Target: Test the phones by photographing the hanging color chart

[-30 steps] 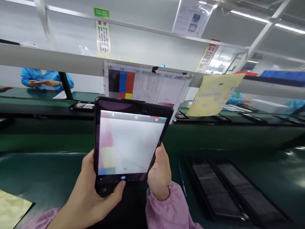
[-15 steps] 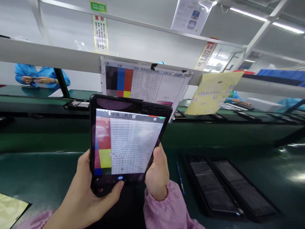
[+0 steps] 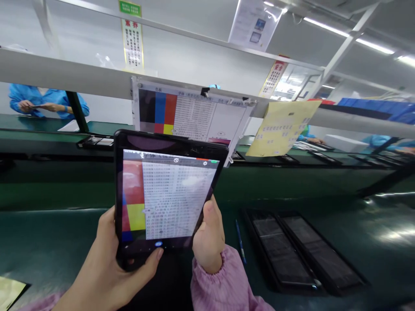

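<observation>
Green-topped counters [image 3: 48, 242] run across a bright factory room under white shelving. At the far left, a co-worker in a blue smock [image 3: 42, 101] holds something small in both hands at the farther counter. Nearer, a corner of pale yellow paper [image 3: 9, 289] lies on the counter. The left hand [image 3: 110, 255] cups the lower left of a black tablet [image 3: 165, 196], with its thumb on the front edge. The tablet is held up, tilted, above the near counter, and its screen shows a colour chart [image 3: 191, 112] that hangs on the shelf edge behind it. The right hand [image 3: 209, 242], above a pink sleeve [image 3: 210, 280], grips the tablet's right edge. Just beyond lie a blue pen [image 3: 240, 242] and two black trays [image 3: 301, 250], side by side.
</observation>
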Action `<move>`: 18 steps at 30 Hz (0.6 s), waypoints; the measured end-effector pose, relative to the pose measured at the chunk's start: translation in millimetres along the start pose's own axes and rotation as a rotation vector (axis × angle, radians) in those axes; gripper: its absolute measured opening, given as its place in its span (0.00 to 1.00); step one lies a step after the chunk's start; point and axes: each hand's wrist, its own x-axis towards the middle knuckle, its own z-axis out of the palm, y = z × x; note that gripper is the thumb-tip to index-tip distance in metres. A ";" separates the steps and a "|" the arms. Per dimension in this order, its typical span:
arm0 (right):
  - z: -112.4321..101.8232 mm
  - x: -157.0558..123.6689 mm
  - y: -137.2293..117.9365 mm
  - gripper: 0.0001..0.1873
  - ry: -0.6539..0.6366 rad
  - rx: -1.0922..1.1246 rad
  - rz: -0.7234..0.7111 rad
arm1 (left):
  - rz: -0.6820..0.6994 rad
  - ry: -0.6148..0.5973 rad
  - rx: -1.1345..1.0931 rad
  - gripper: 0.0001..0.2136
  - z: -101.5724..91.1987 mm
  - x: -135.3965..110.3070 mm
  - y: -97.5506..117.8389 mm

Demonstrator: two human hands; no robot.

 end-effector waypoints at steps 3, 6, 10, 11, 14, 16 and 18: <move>-0.7 0.0 0.5 0.24 0.013 0.002 -0.013 | 0.001 -0.005 -0.014 0.29 -0.1 -0.4 -1.2; -0.7 0.6 0.6 0.22 -0.021 0.052 -0.024 | 0.041 0.004 0.008 0.29 -0.2 0.0 -3.1; 1.5 1.5 -0.8 0.20 -0.051 0.105 -0.046 | 0.052 0.003 0.009 0.30 -0.5 -0.1 -5.9; 2.1 1.4 -1.1 0.19 -0.052 0.114 -0.053 | 0.042 0.006 0.010 0.31 -0.5 -0.2 -6.4; 2.8 0.8 -1.3 0.18 -0.055 0.134 -0.073 | 0.031 0.016 0.014 0.30 -0.4 -0.6 -7.0; 2.4 0.6 -1.0 0.18 -0.058 0.143 -0.081 | 0.022 0.013 -0.003 0.30 -0.1 -0.9 -6.9; 1.9 1.1 -0.7 0.17 -0.067 0.153 -0.080 | 0.003 0.009 -0.017 0.31 0.1 -1.3 -6.7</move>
